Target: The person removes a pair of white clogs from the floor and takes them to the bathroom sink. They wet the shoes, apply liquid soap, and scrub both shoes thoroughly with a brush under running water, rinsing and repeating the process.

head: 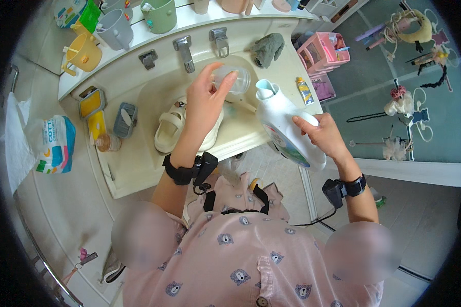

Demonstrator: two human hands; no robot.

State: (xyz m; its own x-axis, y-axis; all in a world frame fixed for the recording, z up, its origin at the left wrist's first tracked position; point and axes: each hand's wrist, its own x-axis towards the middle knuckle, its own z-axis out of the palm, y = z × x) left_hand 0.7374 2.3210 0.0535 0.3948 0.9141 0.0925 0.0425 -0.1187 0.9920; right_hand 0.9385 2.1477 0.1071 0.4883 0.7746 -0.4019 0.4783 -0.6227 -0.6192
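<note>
In my left hand [207, 96] is a small clear plastic cup [239, 80], tipped on its side above the washbasin [153, 82]. My right hand [322, 134] grips the handle of a white detergent bottle [286, 122]. The bottle leans with its uncapped pale-blue spout [267, 88] towards the cup; a small gap separates the two. Whether any liquid is in the cup I cannot tell. Below my left hand, a pair of cream clogs [169, 132] sits in the basin, partly hidden by my hand and forearm.
Chrome taps [184, 53] line the basin's back. A grey cloth [269, 50] and a yellow tube [304, 91] lie on the right side. Soap boxes [125, 119] and a small bottle [108, 142] stand left. Mugs [83, 53] line the shelf; a pink drawer box [322, 51] stands right.
</note>
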